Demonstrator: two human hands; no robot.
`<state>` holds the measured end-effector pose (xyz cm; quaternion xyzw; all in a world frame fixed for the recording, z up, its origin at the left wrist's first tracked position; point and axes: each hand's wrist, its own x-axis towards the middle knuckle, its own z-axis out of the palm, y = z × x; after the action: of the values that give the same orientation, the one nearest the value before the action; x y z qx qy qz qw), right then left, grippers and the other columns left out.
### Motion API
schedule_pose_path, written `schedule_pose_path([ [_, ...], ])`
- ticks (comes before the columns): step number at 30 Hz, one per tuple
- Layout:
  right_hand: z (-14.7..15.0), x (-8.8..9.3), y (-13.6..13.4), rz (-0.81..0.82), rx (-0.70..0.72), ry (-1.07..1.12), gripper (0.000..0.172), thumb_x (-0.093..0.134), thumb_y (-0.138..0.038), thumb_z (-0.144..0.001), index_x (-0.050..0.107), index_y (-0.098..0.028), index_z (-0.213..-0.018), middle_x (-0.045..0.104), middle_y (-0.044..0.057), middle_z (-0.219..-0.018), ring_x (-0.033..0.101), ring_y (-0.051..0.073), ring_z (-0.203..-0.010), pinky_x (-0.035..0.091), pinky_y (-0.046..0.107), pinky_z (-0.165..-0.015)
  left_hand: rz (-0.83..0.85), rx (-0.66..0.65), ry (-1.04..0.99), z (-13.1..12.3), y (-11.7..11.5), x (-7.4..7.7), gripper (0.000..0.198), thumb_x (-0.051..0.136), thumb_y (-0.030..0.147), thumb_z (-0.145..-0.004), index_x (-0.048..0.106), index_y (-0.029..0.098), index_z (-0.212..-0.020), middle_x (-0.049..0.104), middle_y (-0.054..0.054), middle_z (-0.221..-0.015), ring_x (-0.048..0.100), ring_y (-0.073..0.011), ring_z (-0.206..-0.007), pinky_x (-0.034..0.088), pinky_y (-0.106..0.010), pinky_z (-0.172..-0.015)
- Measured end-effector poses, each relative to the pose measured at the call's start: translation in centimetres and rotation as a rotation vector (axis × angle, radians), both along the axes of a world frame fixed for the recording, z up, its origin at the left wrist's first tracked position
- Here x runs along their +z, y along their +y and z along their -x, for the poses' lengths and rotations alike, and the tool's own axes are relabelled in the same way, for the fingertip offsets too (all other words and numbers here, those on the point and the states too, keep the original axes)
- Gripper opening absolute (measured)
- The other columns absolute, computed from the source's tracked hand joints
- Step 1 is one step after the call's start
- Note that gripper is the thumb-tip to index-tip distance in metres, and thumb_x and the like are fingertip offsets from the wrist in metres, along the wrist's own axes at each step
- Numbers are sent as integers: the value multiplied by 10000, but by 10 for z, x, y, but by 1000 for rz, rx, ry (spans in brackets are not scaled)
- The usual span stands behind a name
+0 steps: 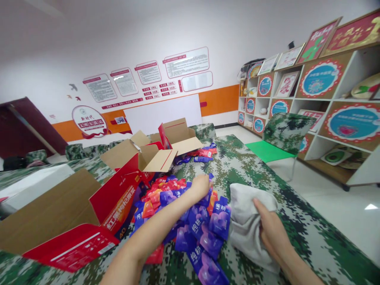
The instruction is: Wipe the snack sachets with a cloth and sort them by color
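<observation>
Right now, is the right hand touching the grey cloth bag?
Touching. The head view shows the right hand closed on the grey cloth bag, gripping its bunched fabric with no gap between them.

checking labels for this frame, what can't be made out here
Head view:
1. Fingers of the left hand: curled out of sight behind its back, so a grip on the packets cannot be told.
2. Contents of the bag: hidden by its cloth and the right hand.
3. Inside of the far carton: hidden by its flaps.
4. Text on the wall notices: too small to read.
</observation>
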<state>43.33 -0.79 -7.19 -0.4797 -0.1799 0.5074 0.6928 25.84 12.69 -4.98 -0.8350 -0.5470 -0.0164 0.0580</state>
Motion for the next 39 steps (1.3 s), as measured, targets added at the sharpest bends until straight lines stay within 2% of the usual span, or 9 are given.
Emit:
schedule_pose_path([
  [4, 4, -2, 0, 46, -14, -31, 556, 636, -393, -684, 543, -171, -1186, 631, 42, -1124, 538, 214, -1098, 409, 319, -964, -15, 108, 36, 6, 73, -23, 288, 403, 202, -836, 544, 99, -1065, 561, -166, -1084, 507, -234, -1042, 394, -372, -879],
  [8, 7, 2, 0, 80, 2, -26, 587, 636, -398, -687, 517, -170, -1215, 610, 42, -1159, 520, 207, -1119, 370, 309, -994, -17, 173, 61, 11, 118, -46, 368, 328, 110, -830, 524, 104, -1141, 471, -186, -1242, 427, -251, -1144, 319, -447, -948],
  [13, 9, -1, 2, 115, -37, -33, 607, 643, -405, -682, 494, -198, -1232, 579, 18, -1206, 474, 192, -1167, 311, 300, -1030, -8, 174, 67, 16, 156, -66, 443, 322, 88, -811, 474, 108, -1226, 330, -179, -1376, 295, -289, -1252, 225, -520, -992],
  [18, 6, -10, 5, 120, -5, -61, 581, 635, -401, -685, 515, -200, -1217, 609, 25, -1159, 483, 214, -1157, 361, 322, -1005, -18, 106, 28, 22, 171, -74, 486, 274, 75, -816, 409, 87, -1283, 311, -169, -1394, 236, -262, -1290, 124, -503, -1043],
  [21, 7, -11, 5, 122, -16, -99, 573, 632, -399, -686, 520, -202, -1213, 600, 24, -1169, 481, 218, -1158, 367, 323, -1002, -23, 53, 6, 25, 167, -73, 494, 279, 75, -811, 390, 61, -1292, 330, -182, -1379, 243, -258, -1287, 93, -494, -1055],
  [24, 8, -8, 4, 89, 6, -86, 561, 635, -392, -685, 531, -199, -1202, 589, 30, -1183, 509, 234, -1129, 413, 335, -967, -33, -13, -13, 25, 152, -68, 499, 279, 76, -810, 382, 64, -1298, 339, -178, -1373, 241, -248, -1290, 60, -481, -1068],
  [33, 6, -10, 2, 34, 71, 14, 514, 639, -359, -677, 576, -147, -1141, 659, 69, -1059, 553, 247, -1075, 440, 369, -938, -41, -174, -17, 20, 69, -48, 574, 344, 73, -763, 286, 76, -1334, 295, -148, -1400, 199, -219, -1313, -39, -485, -1073],
  [35, 4, -11, 3, 10, 65, -3, 493, 633, -359, -677, 591, -139, -1116, 673, 71, -1025, 562, 244, -1063, 437, 369, -938, -14, -193, -71, 20, 53, -41, 638, 380, 61, -724, 254, 87, -1349, 265, -138, -1418, 184, -214, -1321, -5, -470, -1085],
  [39, 0, -11, 3, -11, 93, 51, 436, 630, -353, -673, 622, -122, -1043, 691, 86, -968, 579, 261, -1035, 453, 393, -912, 106, -228, -251, 21, 17, -24, 739, 461, 60, -653, 249, 113, -1359, 230, -120, -1437, 200, -208, -1319, 155, -394, -1097],
])
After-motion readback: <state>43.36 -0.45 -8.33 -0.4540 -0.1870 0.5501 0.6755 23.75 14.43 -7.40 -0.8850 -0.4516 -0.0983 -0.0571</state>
